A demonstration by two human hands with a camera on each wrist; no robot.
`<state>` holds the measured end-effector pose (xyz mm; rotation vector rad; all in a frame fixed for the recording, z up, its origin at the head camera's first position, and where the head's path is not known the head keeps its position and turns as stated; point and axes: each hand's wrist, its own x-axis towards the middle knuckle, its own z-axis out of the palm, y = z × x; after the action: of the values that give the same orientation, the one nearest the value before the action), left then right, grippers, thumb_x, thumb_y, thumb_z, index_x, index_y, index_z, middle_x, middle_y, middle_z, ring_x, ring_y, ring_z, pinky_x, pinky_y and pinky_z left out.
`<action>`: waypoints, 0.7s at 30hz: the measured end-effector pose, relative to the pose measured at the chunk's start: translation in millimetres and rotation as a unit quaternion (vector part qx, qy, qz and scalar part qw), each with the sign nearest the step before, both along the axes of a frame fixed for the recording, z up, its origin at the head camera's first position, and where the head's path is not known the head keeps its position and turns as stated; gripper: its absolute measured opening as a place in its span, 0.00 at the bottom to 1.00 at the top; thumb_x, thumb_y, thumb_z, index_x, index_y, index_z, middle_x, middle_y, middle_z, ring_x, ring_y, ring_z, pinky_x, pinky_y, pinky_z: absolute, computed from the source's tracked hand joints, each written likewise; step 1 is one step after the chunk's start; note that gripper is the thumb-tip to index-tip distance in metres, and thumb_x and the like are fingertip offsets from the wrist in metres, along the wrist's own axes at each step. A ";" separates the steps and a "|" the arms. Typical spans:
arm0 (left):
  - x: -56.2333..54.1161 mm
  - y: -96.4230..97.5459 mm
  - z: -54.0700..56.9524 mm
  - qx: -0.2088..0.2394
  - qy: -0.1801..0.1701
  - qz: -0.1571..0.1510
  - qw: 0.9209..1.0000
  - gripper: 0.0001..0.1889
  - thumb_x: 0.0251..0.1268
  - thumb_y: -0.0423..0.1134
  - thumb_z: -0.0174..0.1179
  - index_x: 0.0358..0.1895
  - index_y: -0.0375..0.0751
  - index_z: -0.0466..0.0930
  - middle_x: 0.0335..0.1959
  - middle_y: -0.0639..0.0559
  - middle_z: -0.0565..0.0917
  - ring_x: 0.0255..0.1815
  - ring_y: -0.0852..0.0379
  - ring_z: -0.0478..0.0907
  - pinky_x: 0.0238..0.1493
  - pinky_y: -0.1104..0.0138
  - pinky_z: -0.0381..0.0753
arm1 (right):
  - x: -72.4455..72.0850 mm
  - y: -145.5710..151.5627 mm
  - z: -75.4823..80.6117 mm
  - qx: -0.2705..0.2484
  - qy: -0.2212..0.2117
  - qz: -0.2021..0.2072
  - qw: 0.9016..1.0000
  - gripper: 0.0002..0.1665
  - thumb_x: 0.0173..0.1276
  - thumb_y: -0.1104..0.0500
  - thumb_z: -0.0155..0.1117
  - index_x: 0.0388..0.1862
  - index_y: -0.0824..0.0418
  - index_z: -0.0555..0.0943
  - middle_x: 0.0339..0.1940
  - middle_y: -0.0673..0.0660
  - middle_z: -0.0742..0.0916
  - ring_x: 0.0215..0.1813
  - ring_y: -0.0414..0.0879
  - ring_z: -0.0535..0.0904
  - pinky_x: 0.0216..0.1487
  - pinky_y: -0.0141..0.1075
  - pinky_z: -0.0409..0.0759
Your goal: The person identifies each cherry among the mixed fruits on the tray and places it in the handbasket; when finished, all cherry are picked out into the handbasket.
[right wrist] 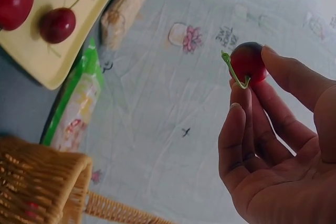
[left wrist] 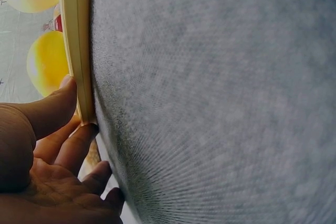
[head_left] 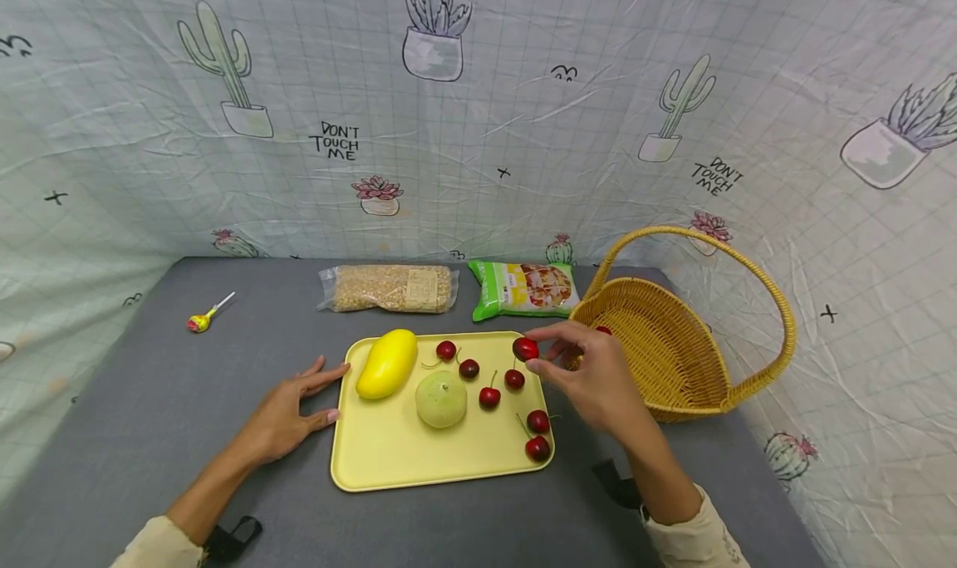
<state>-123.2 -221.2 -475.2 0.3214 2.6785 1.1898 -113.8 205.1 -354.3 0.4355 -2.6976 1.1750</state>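
Observation:
Between thumb and fingertips my right hand pinches a dark red cherry with a green stem, held over the tray's far right corner. My left hand touches the left rim of the yellow tray with its thumb and fingers, as the left wrist view also shows. On the tray lie a yellow mango, a pale green round fruit and several cherries. The wicker basket stands just right of the right hand; a bit of red shows inside it, partly hidden by the hand.
Behind the tray lie a clear bag of grain-like pieces and a green printed packet. A lollipop is at the far left of the grey table. The basket's tall handle arches over its right side. Patterned cloth hangs behind.

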 end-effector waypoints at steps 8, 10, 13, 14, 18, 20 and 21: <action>-0.7 -0.1 -0.6 0.003 -0.004 -0.002 1.000 0.38 0.65 0.36 0.75 0.79 0.47 0.72 0.84 0.25 0.56 0.83 0.20 0.52 0.75 0.24 0.55 | -5.1 17.0 -4.2 -0.015 -0.022 -0.030 0.999 0.18 0.65 0.59 0.81 0.54 0.53 0.91 0.37 0.53 0.89 0.38 0.45 0.82 0.36 0.31 0.84; -0.9 -0.1 -0.8 0.002 -0.005 -0.001 1.000 0.38 0.65 0.36 0.75 0.79 0.47 0.72 0.84 0.26 0.56 0.84 0.20 0.52 0.75 0.24 0.55 | -6.9 21.0 -4.3 -0.015 -0.023 -0.039 0.999 0.18 0.65 0.59 0.81 0.54 0.54 0.91 0.38 0.54 0.89 0.39 0.46 0.83 0.39 0.31 0.85; -1.1 -0.1 -1.0 0.000 -0.007 0.000 1.000 0.38 0.65 0.37 0.75 0.79 0.48 0.72 0.84 0.26 0.56 0.84 0.20 0.52 0.75 0.24 0.55 | -10.2 27.0 -4.6 -0.011 -0.025 -0.049 0.998 0.18 0.66 0.58 0.81 0.54 0.55 0.91 0.42 0.55 0.91 0.40 0.47 0.84 0.41 0.30 0.85; -1.2 -0.2 -1.0 0.000 -0.008 0.000 1.000 0.39 0.65 0.37 0.75 0.79 0.48 0.72 0.84 0.26 0.56 0.84 0.20 0.51 0.75 0.24 0.54 | -11.4 29.2 -4.4 -0.010 -0.026 -0.051 0.998 0.18 0.66 0.58 0.81 0.54 0.56 0.91 0.43 0.55 0.91 0.41 0.46 0.84 0.41 0.29 0.84; -1.5 -0.3 -1.3 -0.001 -0.008 0.001 1.000 0.39 0.65 0.37 0.75 0.79 0.48 0.72 0.84 0.26 0.56 0.84 0.21 0.51 0.75 0.24 0.54 | -16.8 38.0 -4.8 -0.003 -0.026 -0.056 0.998 0.17 0.67 0.58 0.80 0.54 0.56 0.91 0.41 0.56 0.91 0.40 0.46 0.84 0.41 0.30 0.84; -1.4 -0.4 -1.5 -0.001 -0.007 0.001 1.000 0.39 0.65 0.36 0.75 0.79 0.48 0.72 0.84 0.26 0.56 0.84 0.21 0.51 0.75 0.24 0.54 | -19.5 42.5 -5.0 -0.002 -0.027 -0.059 0.998 0.16 0.67 0.59 0.80 0.54 0.56 0.91 0.38 0.56 0.90 0.39 0.47 0.83 0.40 0.30 0.83; -1.3 -0.6 -1.5 -0.002 -0.006 0.001 1.000 0.39 0.65 0.37 0.75 0.79 0.49 0.72 0.84 0.27 0.56 0.84 0.21 0.51 0.75 0.24 0.54 | -20.7 44.6 -5.2 -0.003 -0.028 -0.062 0.998 0.16 0.67 0.59 0.80 0.53 0.55 0.91 0.37 0.57 0.90 0.38 0.47 0.83 0.39 0.30 0.83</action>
<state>-124.5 -221.8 -476.7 0.3095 2.6703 1.1836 -134.5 249.7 -359.5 0.2349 -2.7237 1.1770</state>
